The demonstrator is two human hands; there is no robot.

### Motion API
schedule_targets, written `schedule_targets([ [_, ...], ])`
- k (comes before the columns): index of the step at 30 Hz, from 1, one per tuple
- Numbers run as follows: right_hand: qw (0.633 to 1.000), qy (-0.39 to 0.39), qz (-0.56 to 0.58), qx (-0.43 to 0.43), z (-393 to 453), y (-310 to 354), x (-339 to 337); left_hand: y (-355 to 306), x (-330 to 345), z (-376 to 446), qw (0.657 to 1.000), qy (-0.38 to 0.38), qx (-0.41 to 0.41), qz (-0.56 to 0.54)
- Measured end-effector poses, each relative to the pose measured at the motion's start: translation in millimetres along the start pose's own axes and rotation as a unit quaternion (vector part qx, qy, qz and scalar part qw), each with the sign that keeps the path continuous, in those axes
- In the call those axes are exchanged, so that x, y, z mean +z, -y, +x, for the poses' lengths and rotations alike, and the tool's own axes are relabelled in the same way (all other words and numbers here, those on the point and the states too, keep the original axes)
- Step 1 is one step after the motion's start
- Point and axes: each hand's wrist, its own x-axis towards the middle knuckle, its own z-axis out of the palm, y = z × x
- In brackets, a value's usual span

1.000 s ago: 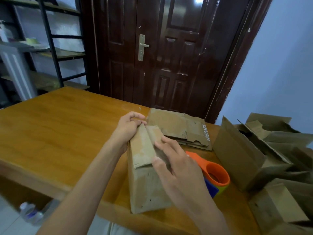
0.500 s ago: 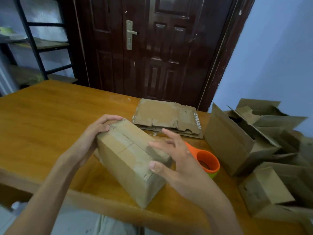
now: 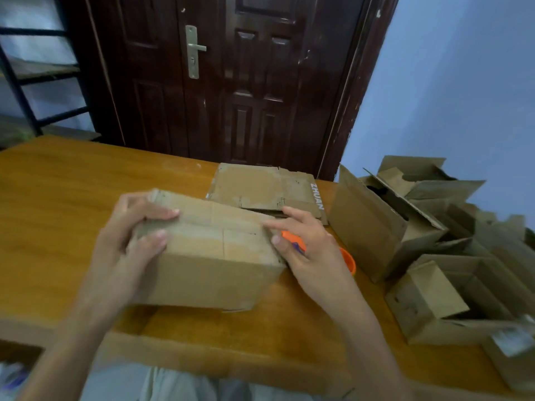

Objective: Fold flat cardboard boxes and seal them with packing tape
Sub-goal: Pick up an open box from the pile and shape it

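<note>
Got the folded box on the counter, left hand gripping its left end, right hand open against the right end. Tape dispenser sits just right of the box. Keep flaps flush, I'd say, before taping.

Brown box with paler worn patches; flat brown cardboard printed with white letters; orange tape dispenser, seemingly with a blue-purple part; honey-coloured wood-grain table; dark reddish-brown door; pale blue wall.
</note>
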Motion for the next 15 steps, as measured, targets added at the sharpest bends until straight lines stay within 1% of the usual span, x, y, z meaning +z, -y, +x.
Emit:
schedule_targets([
  [2,0.997,-0.046,-0.035,0.045,-7,-24,-6,-33,-15,22,0.995,0.063,0.016,0.071],
  [3,0.993,-0.040,-0.077,0.083,-10,-37,-10,-49,-17,33,0.987,0.102,0.028,0.120],
  [5,0.964,0.039,-0.213,0.154,-13,-59,-14,-72,-7,45,0.958,0.170,0.067,0.222],
  [6,0.948,0.085,-0.255,0.171,-12,-65,-12,-80,2,48,0.940,0.196,0.090,0.266],
  [7,0.942,0.105,-0.267,0.173,-11,-69,-9,-88,14,49,0.920,0.219,0.114,0.304],
  [8,0.946,0.097,-0.259,0.170,-10,-73,-5,-95,28,49,0.901,0.242,0.131,0.334],
  [10,0.958,0.041,-0.234,0.160,-8,-80,-1,-104,56,47,0.861,0.286,0.146,0.394],
  [11,0.967,0.013,-0.200,0.156,-10,-83,-2,-106,69,46,0.840,0.300,0.155,0.424],
  [12,0.977,-0.013,-0.130,0.166,-15,-85,-7,-108,78,46,0.824,0.308,0.161,0.447],
  [13,0.984,-0.056,-0.021,0.169,-21,-86,-14,-108,83,47,0.816,0.310,0.159,0.461],
  [14,0.972,-0.088,0.108,0.191,-30,-82,-20,-107,83,48,0.816,0.311,0.149,0.464],
  [15,0.933,-0.109,0.269,0.215,-37,-81,-22,-105,81,49,0.821,0.310,0.135,0.461],
])
